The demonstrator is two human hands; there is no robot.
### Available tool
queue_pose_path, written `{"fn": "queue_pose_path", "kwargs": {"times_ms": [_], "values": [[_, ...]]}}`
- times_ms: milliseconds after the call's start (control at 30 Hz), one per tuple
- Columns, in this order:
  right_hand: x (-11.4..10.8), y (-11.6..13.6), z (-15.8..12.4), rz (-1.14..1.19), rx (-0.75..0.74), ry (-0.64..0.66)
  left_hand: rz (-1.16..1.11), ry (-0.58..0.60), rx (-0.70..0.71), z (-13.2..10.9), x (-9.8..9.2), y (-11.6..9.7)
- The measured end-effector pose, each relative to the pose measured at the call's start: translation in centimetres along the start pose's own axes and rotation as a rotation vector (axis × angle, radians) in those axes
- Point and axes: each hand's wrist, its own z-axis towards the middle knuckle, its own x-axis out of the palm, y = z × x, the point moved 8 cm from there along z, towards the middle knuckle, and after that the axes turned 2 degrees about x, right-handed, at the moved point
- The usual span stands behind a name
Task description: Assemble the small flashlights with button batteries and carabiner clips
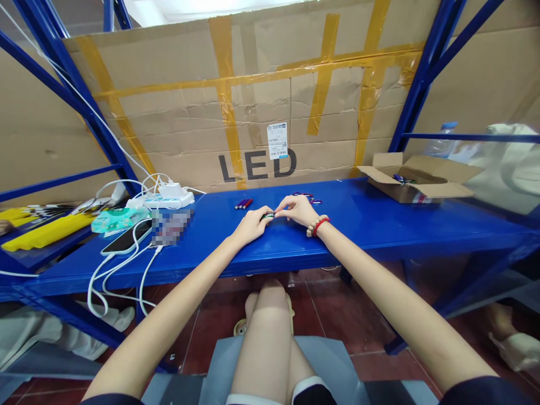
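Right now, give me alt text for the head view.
A person's left hand and right hand hold a small, partly hidden item at a blue table. Three slim cylinders lie beyond; a phone and power strip are at left, an open cardboard box at right.

Across the middle of the frame goes a blue table (371, 220). On its left lie 1 phone (125, 240), 1 green pack (118, 220), 1 white strip (175, 201) and cables (157, 251); near the centre, small tubes (243, 204) and small pieces (315, 202); at the right stands 1 open box (392, 190).
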Motion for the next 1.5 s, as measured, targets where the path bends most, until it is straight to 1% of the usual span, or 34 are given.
{"fn": "queue_pose_path", "kwargs": {"times_ms": [167, 300, 367, 533, 600, 733, 800, 967, 1067, 1233, 1333, 1433, 1500], "values": [[0.1, -0.2, -0.1, -0.024, 0.027, 0.012, 0.000, -0.010, 0.002, -0.1, 0.0, -0.2], [0.1, -0.8, -0.3, -0.086, 0.133, 0.013, -0.006, -0.010, 0.011, -0.2, 0.0, -0.3], [0.3, -1.0, -0.4, -0.098, 0.179, 0.040, -0.005, -0.012, 0.020, -0.2, 0.0, -0.4], [0.8, -0.7, -0.6, -0.069, 0.208, 0.167, 0.048, -0.050, 0.058, -0.3, -0.4, -1.0], [1.0, -0.8, -0.6, -0.044, 0.241, 0.204, 0.048, -0.060, 0.065, -0.2, -0.5, -1.1], [1.2, -1.8, -0.6, 0.011, 0.341, 0.223, 0.016, -0.073, 0.075, -0.2, -0.6, -1.1], [1.2, -2.2, -0.5, 0.027, 0.355, 0.218, 0.014, -0.079, 0.064, -0.2, -0.6, -1.0], [1.4, -2.6, -0.2, 0.085, 0.325, 0.206, 0.046, -0.046, 0.005, 0.0, -0.3, -0.8], [1.4, -2.2, -0.3, 0.081, 0.308, 0.186, 0.067, -0.024, -0.023, 0.0, -0.1, -0.7], [1.0, -0.8, 0.0, 0.119, 0.183, 0.089, 0.129, -0.046, -0.093, 0.1, -0.2, 0.0], [0.7, -0.5, 0.2, 0.133, 0.115, 0.035, 0.134, -0.066, -0.127, 0.1, -0.4, 0.4], [0.5, -0.3, 0.4, 0.129, 0.066, 0.015, 0.133, -0.053, -0.145, 0.1, -0.4, 0.5], [0.4, -0.2, 0.4, 0.128, 0.065, 0.013, 0.134, -0.038, -0.147, 0.1, -0.3, 0.5]]}}
